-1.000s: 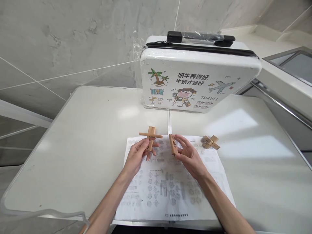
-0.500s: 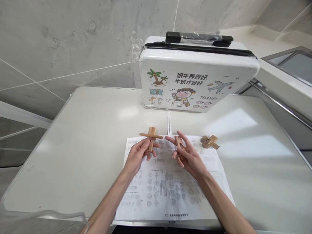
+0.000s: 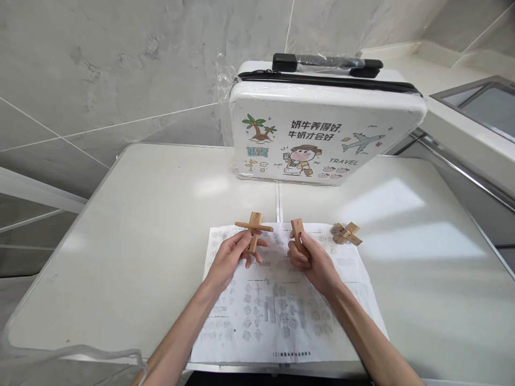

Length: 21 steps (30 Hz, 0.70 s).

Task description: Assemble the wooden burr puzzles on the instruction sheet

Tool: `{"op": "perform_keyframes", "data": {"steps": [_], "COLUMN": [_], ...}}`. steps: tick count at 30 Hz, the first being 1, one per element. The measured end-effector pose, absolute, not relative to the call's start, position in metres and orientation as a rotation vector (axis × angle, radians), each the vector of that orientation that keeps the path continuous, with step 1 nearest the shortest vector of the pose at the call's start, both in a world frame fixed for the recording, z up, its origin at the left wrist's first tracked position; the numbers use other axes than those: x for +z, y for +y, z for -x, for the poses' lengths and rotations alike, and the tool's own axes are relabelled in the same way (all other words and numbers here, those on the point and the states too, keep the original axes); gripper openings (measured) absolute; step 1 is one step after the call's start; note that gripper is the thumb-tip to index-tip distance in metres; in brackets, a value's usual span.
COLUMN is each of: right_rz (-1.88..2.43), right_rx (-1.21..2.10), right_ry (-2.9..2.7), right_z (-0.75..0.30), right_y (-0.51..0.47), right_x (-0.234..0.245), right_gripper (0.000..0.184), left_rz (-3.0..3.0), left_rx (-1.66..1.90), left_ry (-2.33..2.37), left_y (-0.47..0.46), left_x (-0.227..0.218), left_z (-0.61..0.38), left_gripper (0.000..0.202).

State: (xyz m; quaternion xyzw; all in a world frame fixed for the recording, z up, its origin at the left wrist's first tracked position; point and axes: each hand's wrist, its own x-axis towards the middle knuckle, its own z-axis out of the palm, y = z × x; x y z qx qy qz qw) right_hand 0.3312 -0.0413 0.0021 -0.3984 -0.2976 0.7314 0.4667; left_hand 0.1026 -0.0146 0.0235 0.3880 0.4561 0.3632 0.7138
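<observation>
Grey marble-look wall behind a white bench; a white printed suitcase stands at the far edge. An instruction sheet lies near the front edge. Left hand pinched on a wooden cross assembly, raised above the sheet. Right hand closed around a single wooden block, upright, just beside the cross. Loose wooden pieces rest at the sheet's right corner.

Suitcase stands behind sheet on table.
</observation>
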Motion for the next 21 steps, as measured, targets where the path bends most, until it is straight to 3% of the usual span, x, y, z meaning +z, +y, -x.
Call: {"op": "perform_keyframes", "data": {"steps": [4, 21], "right_rz": [0.982, 0.946], "right_rx": [1.777, 1.811], "right_ry": [-0.776, -1.142], "right_z": [-0.333, -0.337], "right_y": [-0.041, -0.052], "right_x": [0.004, -0.006], "right_gripper": [0.030, 0.038], "left_rz": [-0.870, -0.917], "left_rx": [0.785, 0.530], "left_ry": [0.985, 0.750], "left_y": [-0.015, -0.023], "left_x": [0.021, 0.022], "left_z": [-0.101, -0.109], "left_gripper": [0.043, 0.042]}}
